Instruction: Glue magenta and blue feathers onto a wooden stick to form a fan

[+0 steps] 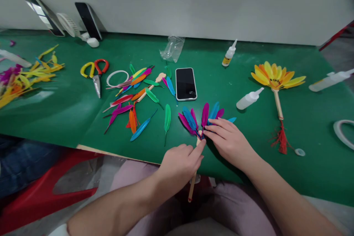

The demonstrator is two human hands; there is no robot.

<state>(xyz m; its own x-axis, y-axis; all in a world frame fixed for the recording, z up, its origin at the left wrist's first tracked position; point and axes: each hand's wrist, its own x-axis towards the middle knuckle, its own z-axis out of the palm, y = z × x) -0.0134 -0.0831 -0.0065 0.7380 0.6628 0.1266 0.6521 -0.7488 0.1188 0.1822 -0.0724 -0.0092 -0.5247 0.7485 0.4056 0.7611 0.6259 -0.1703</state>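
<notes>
head: left hand (181, 164) grasps feather fan (205, 116); outstretched right hand (230, 139) touches it, grip unclear.

Your left hand (181, 164) grips the wooden stick (191, 190); just right of that grip, your right hand (232, 142) touches pink and blue feathers (205, 115). A phone (186, 84) lies beyond the grip, scissors (97, 84) well left.

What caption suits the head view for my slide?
Left hand and right hand touch a magenta and blue feather fan; a yellow-orange fan lies to the right.
</notes>
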